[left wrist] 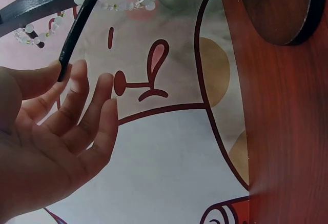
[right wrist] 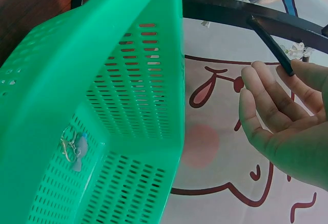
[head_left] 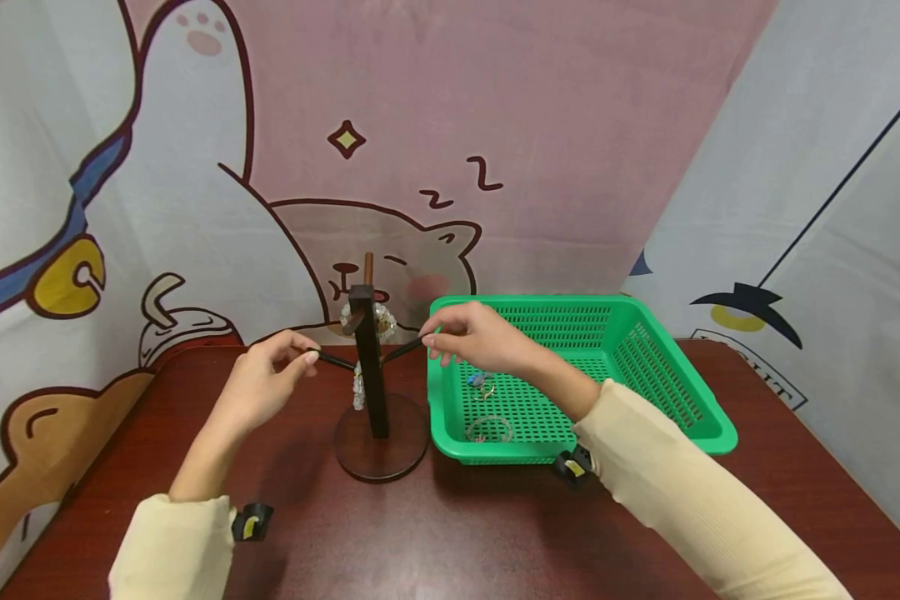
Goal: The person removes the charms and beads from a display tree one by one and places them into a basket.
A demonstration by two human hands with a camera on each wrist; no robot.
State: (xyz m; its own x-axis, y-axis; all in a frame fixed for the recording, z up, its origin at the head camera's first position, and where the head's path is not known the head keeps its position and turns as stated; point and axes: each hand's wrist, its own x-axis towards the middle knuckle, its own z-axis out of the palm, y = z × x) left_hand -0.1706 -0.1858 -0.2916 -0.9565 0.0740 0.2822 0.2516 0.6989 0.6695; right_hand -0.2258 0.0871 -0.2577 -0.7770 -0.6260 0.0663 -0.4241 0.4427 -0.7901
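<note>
A dark wooden jewelry stand rises upright from a round base, with pegs on both sides. My left hand pinches the tip of its left peg between thumb and index finger, the other fingers loosely bent. On the opposite side my right hand pinches the end of the right peg in the same way. A clear beaded bracelet hangs near the post on the left peg. Higher up, another beaded bracelet hangs, partly hidden by the post.
Right of the stand is a green plastic basket, under my right forearm. Inside it lie a beaded bracelet and a small blue-and-gold trinket. Behind the brown table hangs a printed cartoon cloth.
</note>
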